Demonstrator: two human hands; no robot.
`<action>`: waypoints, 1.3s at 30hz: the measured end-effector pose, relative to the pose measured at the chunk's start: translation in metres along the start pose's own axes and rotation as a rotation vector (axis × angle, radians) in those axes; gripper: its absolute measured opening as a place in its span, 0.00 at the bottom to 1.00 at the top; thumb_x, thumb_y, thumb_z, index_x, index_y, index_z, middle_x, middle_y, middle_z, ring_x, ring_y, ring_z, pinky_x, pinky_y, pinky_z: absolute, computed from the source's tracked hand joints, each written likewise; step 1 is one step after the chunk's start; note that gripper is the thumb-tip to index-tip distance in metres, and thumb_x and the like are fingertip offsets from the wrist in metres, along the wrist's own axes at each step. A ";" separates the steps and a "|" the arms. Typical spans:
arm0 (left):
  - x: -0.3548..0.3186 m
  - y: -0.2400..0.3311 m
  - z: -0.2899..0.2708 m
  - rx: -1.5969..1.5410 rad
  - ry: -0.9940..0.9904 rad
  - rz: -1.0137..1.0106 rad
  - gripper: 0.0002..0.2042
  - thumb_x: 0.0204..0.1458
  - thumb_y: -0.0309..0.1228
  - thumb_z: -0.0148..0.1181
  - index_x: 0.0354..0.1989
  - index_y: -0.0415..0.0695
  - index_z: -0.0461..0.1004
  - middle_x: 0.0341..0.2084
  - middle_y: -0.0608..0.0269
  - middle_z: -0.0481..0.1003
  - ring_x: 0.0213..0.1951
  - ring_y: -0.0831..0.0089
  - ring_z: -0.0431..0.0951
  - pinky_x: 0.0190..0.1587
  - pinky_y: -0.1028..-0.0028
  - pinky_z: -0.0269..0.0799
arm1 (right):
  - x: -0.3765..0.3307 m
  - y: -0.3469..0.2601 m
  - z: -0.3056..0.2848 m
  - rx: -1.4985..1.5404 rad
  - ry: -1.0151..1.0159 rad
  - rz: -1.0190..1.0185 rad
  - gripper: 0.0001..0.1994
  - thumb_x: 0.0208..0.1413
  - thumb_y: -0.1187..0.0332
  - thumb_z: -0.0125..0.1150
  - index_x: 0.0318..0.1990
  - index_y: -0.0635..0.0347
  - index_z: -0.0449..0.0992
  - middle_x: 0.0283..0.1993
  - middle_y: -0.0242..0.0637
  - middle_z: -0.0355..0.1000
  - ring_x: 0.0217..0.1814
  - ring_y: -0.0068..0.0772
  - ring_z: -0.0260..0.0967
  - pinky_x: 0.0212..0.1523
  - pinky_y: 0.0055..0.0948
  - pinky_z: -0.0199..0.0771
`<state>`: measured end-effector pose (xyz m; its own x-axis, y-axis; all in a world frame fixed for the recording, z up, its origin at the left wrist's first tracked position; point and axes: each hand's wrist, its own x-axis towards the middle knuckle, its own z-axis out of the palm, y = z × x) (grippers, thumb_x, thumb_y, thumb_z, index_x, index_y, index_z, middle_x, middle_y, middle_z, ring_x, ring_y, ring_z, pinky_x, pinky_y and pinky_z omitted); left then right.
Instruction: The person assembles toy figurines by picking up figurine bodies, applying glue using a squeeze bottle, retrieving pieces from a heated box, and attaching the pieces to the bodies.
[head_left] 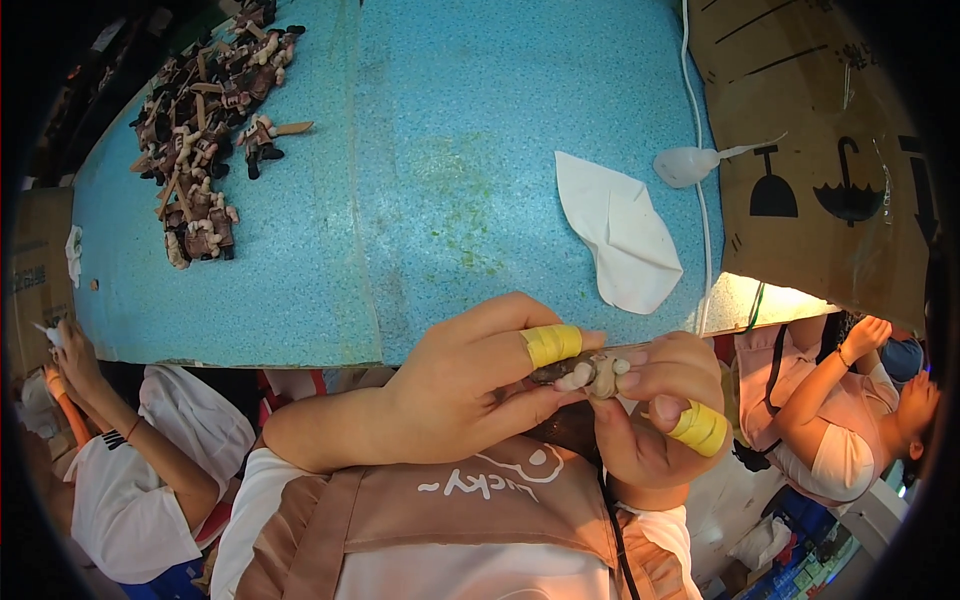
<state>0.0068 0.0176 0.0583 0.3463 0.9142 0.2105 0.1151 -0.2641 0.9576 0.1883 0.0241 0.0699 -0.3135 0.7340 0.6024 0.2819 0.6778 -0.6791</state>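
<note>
A small figurine (603, 374), pale at one end with a dark brown part, is held between my two hands just past the table's near edge. My left hand (480, 372) pinches its dark end between thumb and fingers, with yellow tape round one finger. From the other side, the closed fingers of my right hand (668, 395) grip the pale end; yellow tape wraps a finger there too. Part of the figurine is hidden by the fingers. Similar brown and cream figurines (200, 150) with flat wooden-coloured pieces lie heaped at the far left, one figurine (260, 145) slightly apart.
On the blue table (450, 120) at the right lie a white cloth (620, 240) and a small translucent squeeze bottle (685, 167) with a thin nozzle, beside a white cable (697, 110). A large cardboard box (810, 120) stands beyond. Co-workers sit at both sides.
</note>
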 end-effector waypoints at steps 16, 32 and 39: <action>0.004 0.006 -0.008 -0.209 -0.137 -0.095 0.19 0.41 0.25 0.60 0.45 0.37 0.70 0.38 0.54 0.68 0.36 0.69 0.70 0.36 0.77 0.67 | -0.003 0.003 -0.007 -0.241 -0.092 -0.265 0.10 0.45 0.66 0.61 0.36 0.49 0.69 0.32 0.28 0.72 0.31 0.25 0.66 0.29 0.25 0.58; 0.001 -0.007 -0.006 -0.234 -0.221 -0.033 0.17 0.48 0.35 0.58 0.43 0.36 0.70 0.35 0.53 0.73 0.35 0.61 0.75 0.37 0.71 0.69 | -0.010 0.005 0.002 -0.139 0.079 -0.242 0.12 0.45 0.65 0.60 0.39 0.46 0.69 0.30 0.24 0.70 0.32 0.25 0.66 0.30 0.26 0.54; 0.000 -0.004 -0.007 -0.287 -0.242 -0.090 0.18 0.47 0.36 0.58 0.43 0.35 0.70 0.37 0.51 0.72 0.37 0.61 0.75 0.39 0.72 0.69 | -0.012 -0.002 0.001 -0.284 0.051 -0.282 0.07 0.46 0.66 0.59 0.34 0.46 0.70 0.32 0.25 0.71 0.32 0.26 0.66 0.31 0.27 0.56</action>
<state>-0.0003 0.0213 0.0562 0.5602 0.8219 0.1031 -0.0978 -0.0579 0.9935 0.1906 0.0138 0.0631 -0.3714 0.5136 0.7734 0.4331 0.8327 -0.3450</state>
